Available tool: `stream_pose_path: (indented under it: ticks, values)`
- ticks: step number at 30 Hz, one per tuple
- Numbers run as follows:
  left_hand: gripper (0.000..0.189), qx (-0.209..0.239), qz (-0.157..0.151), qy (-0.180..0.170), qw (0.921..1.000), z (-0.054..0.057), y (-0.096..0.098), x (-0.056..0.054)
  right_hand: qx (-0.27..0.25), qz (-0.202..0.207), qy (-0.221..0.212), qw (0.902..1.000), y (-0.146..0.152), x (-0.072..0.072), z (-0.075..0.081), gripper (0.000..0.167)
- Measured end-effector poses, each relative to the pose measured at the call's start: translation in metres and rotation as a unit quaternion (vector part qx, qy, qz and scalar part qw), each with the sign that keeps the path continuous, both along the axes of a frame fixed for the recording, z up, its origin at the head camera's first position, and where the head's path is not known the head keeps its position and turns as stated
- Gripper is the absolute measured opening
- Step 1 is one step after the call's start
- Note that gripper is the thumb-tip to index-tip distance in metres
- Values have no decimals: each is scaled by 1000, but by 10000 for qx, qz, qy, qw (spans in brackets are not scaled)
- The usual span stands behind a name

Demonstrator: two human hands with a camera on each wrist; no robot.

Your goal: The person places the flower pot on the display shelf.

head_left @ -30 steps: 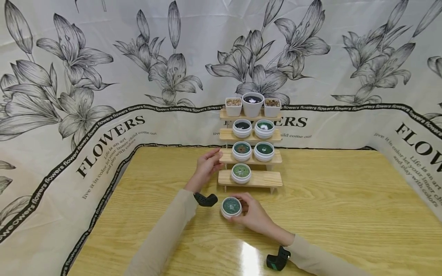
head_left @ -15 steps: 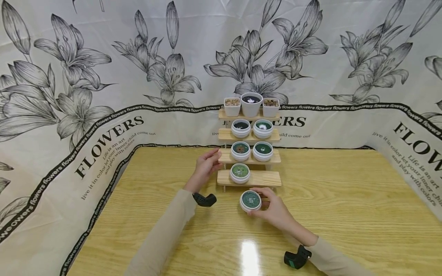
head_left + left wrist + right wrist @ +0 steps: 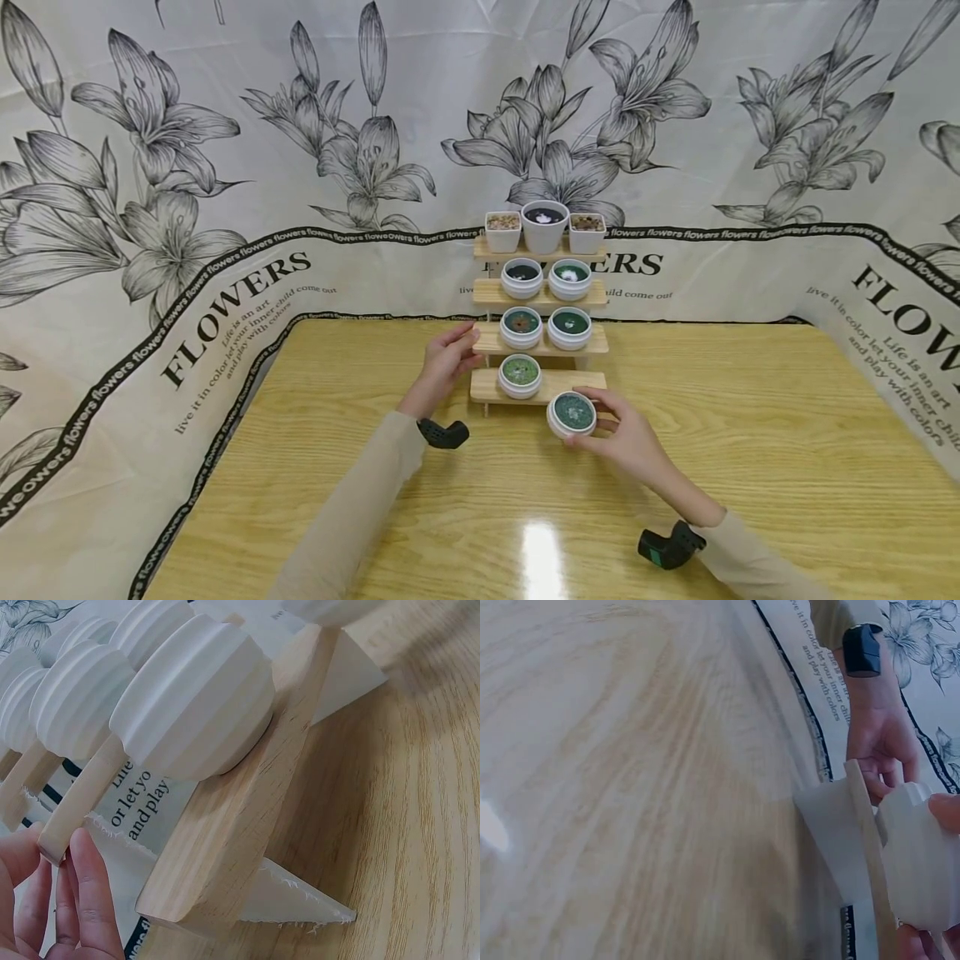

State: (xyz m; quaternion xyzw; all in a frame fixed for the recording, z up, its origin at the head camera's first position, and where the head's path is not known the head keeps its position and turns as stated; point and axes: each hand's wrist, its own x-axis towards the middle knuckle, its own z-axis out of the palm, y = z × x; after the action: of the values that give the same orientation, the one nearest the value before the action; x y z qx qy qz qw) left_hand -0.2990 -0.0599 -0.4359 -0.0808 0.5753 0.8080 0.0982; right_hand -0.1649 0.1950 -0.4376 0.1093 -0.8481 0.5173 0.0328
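Observation:
A tiered wooden stand (image 3: 558,383) with white legs stands at the back of the table. My left hand (image 3: 444,364) pinches the left end of its second board from the bottom (image 3: 82,799), thumb on one side and fingertips on the other. My right hand (image 3: 628,440) grips a small ribbed white pot (image 3: 573,413) with dark green filling, tilted a little. In the head view that pot overlaps the front edge of the bottom board's right half. A similar pot with light green filling (image 3: 520,377) sits on that board's left half.
Two white pots each stand on the second and third boards, such as the dark green one (image 3: 570,328). The top board bears a taller round pot (image 3: 544,229) between two square ones. Behind hangs a flower-printed cloth (image 3: 360,275); the wooden table (image 3: 750,433) spreads around.
My right hand has carried the dark green pot rightward and up toward the right half of the bottom board. The left hand keeps its pinch on the stand.

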Motion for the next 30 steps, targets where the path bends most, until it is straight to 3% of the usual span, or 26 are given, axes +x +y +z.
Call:
stream_pose_path:
  ticks: [13,24,30]
  values:
    - [41,54,8,20,10000,0,0,0,134,-122,270,9995,8,-22,19,67]
    - [42,46,45,45,10000,2,1,-3,155,-92,150,9997,4,-40,14,67]
    - [41,15,49,51,10000,-1,0,1,-2,-100,57,9999,4,-41,12,67]
